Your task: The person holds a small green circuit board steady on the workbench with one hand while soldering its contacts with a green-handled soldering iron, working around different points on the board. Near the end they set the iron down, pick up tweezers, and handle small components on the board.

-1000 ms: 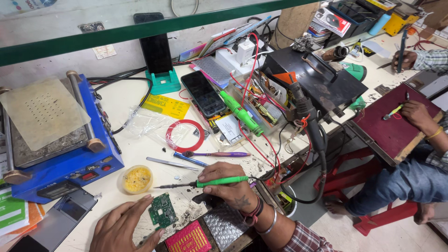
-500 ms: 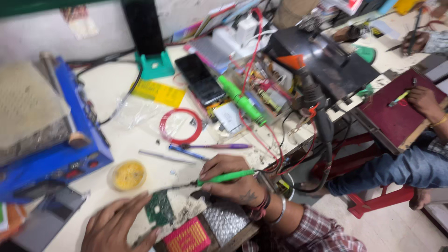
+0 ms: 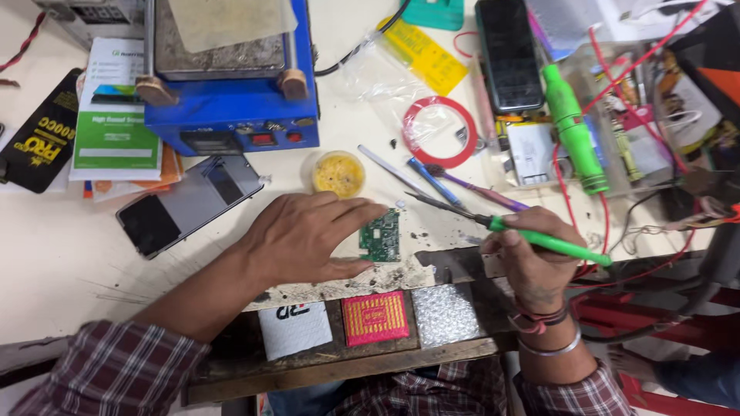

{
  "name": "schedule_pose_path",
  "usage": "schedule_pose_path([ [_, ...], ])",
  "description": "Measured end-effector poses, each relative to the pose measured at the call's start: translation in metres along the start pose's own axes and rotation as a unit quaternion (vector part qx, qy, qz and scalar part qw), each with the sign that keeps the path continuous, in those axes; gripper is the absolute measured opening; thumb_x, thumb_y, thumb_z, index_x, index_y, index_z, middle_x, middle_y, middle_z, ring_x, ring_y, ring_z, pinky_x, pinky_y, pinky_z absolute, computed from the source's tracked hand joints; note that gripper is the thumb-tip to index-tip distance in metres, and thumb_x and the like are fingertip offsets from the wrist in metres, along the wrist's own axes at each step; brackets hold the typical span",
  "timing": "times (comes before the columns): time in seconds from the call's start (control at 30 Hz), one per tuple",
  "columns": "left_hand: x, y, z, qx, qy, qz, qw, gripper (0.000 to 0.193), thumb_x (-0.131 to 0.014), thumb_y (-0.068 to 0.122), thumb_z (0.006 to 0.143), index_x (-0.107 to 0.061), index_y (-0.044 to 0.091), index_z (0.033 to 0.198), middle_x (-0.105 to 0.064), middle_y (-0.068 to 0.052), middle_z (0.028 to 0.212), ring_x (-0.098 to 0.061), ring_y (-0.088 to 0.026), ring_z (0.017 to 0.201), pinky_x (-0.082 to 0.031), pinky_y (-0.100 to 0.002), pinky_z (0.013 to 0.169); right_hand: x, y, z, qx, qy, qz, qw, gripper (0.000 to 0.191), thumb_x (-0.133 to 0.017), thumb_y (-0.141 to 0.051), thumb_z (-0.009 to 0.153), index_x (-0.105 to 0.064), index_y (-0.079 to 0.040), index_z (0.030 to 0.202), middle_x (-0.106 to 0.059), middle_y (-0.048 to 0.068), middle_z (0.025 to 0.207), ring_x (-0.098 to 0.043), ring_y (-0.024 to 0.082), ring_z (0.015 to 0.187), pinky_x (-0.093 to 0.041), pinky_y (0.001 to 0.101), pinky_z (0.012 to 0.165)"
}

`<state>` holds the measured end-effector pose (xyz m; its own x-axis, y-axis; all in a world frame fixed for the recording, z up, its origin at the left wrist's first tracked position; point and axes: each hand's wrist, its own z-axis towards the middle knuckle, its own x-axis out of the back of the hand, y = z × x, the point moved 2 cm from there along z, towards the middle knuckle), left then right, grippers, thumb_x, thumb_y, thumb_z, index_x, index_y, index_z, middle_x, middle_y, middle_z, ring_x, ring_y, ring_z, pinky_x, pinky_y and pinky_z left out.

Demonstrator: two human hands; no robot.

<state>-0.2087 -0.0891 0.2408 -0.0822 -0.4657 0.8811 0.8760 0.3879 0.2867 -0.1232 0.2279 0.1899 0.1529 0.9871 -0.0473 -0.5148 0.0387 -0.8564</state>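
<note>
My left hand point(image 3: 304, 239) lies flat on the white bench, fingertips touching the left edge of a small green circuit board point(image 3: 381, 236). My right hand point(image 3: 524, 258) grips a green-handled soldering iron point(image 3: 539, 238); its dark tip points left and hovers just above and right of the board. A round tin of yellow flux paste point(image 3: 338, 174) sits just beyond my left hand.
A blue heating station point(image 3: 231, 115) stands at the back left, with a phone point(image 3: 189, 204) lying before it. Tweezers and thin tools point(image 3: 432, 181), a red tape ring point(image 3: 439, 131), a black phone point(image 3: 507, 54) and a green tool point(image 3: 574, 127) crowd the right. Small pads point(image 3: 375, 317) line the bench's front ledge.
The view has dropped and closed in on the bench. My left hand has moved up onto the board's left edge. My right hand still holds the iron near the board.
</note>
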Motion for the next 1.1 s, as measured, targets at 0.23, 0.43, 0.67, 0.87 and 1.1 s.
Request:
schedule_pose_path([
  [0.23, -0.014, -0.048, -0.006, -0.096, 0.076, 0.064, 0.990, 0.061, -0.081, 0.049, 0.081, -0.069, 0.014, 0.129, -0.075, -0.008, 0.117, -0.068, -0.019, 0.061, -0.057, -0.036, 0.051, -0.014, 0.036, -0.002, -0.013, 0.017, 0.012, 1.000, 0.011, -0.068, -0.001, 0.100, -0.063, 0.006, 0.107, -0.068, 0.015, 0.087, -0.072, 0.022, 0.069, -0.064, 0.0351, 0.062],
  [0.43, -0.009, -0.060, -0.024, -0.063, 0.036, 0.129, 0.989, 0.038, -0.079, 0.046, 0.097, -0.072, 0.017, 0.074, -0.067, 0.001, 0.071, -0.068, -0.015, 0.059, -0.054, -0.036, 0.051, -0.020, 0.041, -0.005, -0.021, 0.025, 0.056, 0.998, 0.013, -0.068, -0.001, 0.103, -0.063, 0.006, 0.112, -0.069, 0.015, 0.091, -0.071, 0.021, 0.072, -0.064, 0.0354, 0.067],
  [0.67, 0.000, -0.036, -0.019, -0.027, 0.172, 0.136, 0.975, 0.013, -0.080, 0.023, 0.089, -0.076, 0.011, 0.094, -0.078, -0.002, 0.104, -0.072, -0.016, 0.070, -0.057, -0.033, 0.062, -0.013, 0.025, -0.014, -0.021, 0.003, 0.017, 1.000, 0.011, -0.068, -0.001, 0.102, -0.065, 0.006, 0.110, -0.069, 0.015, 0.091, -0.071, 0.021, 0.072, -0.061, 0.0312, 0.066],
  [0.87, 0.006, -0.013, -0.013, -0.049, 0.144, 0.112, 0.982, 0.014, -0.082, 0.022, 0.088, -0.077, 0.012, 0.096, -0.077, 0.000, 0.098, -0.070, -0.014, 0.068, -0.054, -0.032, 0.060, -0.008, 0.016, -0.021, -0.013, 0.007, 0.019, 1.000, 0.010, -0.067, -0.001, 0.104, -0.065, 0.006, 0.110, -0.070, 0.016, 0.091, -0.071, 0.021, 0.074, -0.062, 0.0318, 0.069],
  [1.1, 0.016, 0.026, 0.000, -0.069, 0.144, 0.108, 0.981, 0.011, -0.081, 0.020, 0.089, -0.078, 0.013, 0.095, -0.075, 0.002, 0.088, -0.068, -0.015, 0.068, -0.051, -0.032, 0.060, 0.014, -0.001, -0.032, 0.006, 0.084, 0.085, 0.993, 0.014, -0.071, -0.005, 0.103, -0.063, 0.004, 0.111, -0.068, 0.013, 0.091, -0.068, 0.017, 0.071, -0.062, 0.0321, 0.063],
])
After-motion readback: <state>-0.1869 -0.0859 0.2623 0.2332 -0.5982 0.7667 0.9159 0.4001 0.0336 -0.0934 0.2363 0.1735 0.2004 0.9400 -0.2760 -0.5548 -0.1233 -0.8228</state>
